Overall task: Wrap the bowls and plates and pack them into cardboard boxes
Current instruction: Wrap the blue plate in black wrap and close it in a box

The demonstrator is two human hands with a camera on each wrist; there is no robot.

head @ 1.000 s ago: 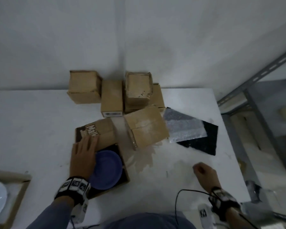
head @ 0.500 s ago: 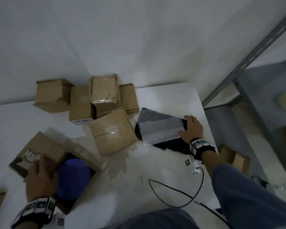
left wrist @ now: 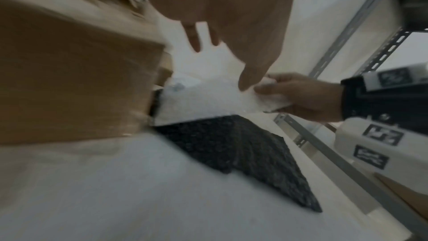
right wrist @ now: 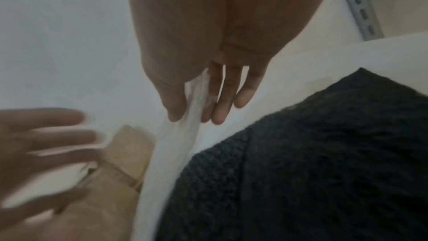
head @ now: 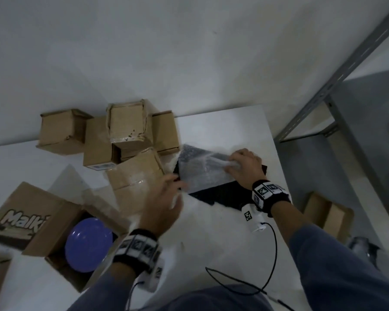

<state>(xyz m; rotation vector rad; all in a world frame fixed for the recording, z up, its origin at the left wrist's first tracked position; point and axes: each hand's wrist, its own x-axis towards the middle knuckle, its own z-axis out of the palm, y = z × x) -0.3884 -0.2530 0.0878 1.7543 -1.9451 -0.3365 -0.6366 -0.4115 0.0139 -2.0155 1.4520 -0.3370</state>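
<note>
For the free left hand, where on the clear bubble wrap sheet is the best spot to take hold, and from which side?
Probably the near left corner of the bubble wrap sheet, approached from the box side. The right hand already pinches the opposite edge, so that corner is free, thin and slightly lifted off the black sheet. A thumb-and-finger pinch by the left hand suits it.

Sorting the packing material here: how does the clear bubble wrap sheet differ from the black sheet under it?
The clear bubble wrap sheet is translucent white; the black sheet is dark and opaque. The clear bubble wrap sheet lies on top, its edge lifted and pinched by the right hand, while the black sheet lies flat on the table, unheld. The open left hand reaches toward the clear sheet only. Both look bubbled in texture.
</note>
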